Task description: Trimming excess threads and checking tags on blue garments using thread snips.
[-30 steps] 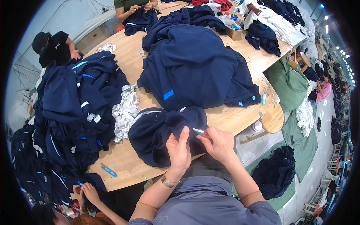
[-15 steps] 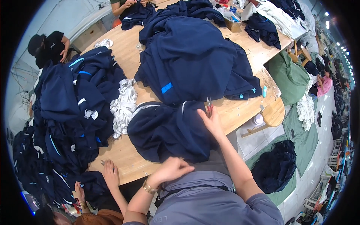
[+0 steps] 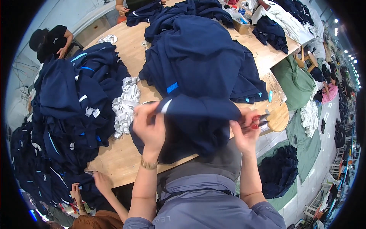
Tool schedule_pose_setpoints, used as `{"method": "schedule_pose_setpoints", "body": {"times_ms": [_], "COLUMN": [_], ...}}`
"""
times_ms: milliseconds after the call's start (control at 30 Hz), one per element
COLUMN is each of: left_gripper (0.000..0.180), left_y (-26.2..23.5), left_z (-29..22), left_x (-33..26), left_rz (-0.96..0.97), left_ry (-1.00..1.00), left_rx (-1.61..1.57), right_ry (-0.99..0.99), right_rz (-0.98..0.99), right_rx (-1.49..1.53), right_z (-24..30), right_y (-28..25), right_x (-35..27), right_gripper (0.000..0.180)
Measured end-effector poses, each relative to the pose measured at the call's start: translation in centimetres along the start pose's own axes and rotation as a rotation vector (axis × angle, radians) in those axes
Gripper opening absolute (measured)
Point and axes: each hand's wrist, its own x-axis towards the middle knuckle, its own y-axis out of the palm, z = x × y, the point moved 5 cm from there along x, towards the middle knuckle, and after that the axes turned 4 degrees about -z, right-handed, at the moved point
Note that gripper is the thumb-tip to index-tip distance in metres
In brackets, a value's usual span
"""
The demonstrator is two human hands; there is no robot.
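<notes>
A navy garment [image 3: 200,108] with a white strip near its left end is stretched between my hands above the near part of the table. My left hand [image 3: 150,128] is closed on its left end, beside the white strip. My right hand [image 3: 246,133] grips the right end and also keeps hold of red-handled scissors [image 3: 256,123], whose blades point right. The rest of this garment hangs in dark folds below. Just beyond lies a large heap of navy garments [image 3: 198,57] with a bright blue patch.
Left of me are a pile of white fabric strips [image 3: 126,105] and another navy heap [image 3: 61,95]. A co-worker's hand [image 3: 102,182] is at the near left table edge [image 3: 116,168]. Right of the table are a wooden stool [image 3: 279,118] and a dark bundle [image 3: 280,171] on the floor.
My left hand has come up from near my waist and taken the garment's left end. The right hand has moved right and lower with the scissors, and the garment's edge is lifted taut.
</notes>
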Motion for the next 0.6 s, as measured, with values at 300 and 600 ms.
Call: {"method": "schedule_pose_setpoints", "body": {"times_ms": [300, 600], "left_gripper": [0.022, 0.021], "left_y": [-3.1, 2.1], "left_z": [1.0, 6.4], "left_x": [-9.3, -3.6], "left_rz": [1.257, 0.514], "left_ry": [-0.546, -0.239], "left_rx": [0.081, 0.424], "right_ry": [0.416, 0.406], "right_rz": [0.157, -0.036], "right_rx": [-0.527, -0.330], "right_z": [-8.4, -12.8], "right_y": [-5.5, -0.8], "right_x": [-2.5, 1.0], "right_gripper": [0.023, 0.024]}}
